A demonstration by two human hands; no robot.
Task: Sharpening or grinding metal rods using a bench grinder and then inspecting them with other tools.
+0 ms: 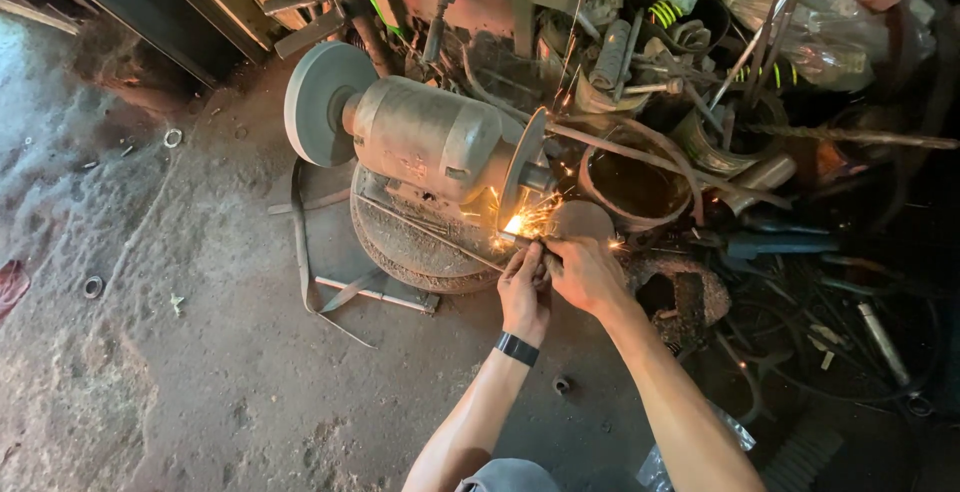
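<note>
A bench grinder [425, 142] sits on the dirty concrete floor [200, 332], a grey wheel [325, 102] on its left end and a thinner wheel [525, 167] on its right. Below that right wheel, sparks [520, 222] fly where a small metal piece [522, 239] meets the wheel's edge. The left hand [523, 292], a black band [517, 349] on its wrist, pinches the piece with its fingertips; the right hand [585, 272] touches it, fingers curled tight on the same piece. Further right lies a pile of scrap metal [780, 152] around a rusty can [635, 187].
</note>
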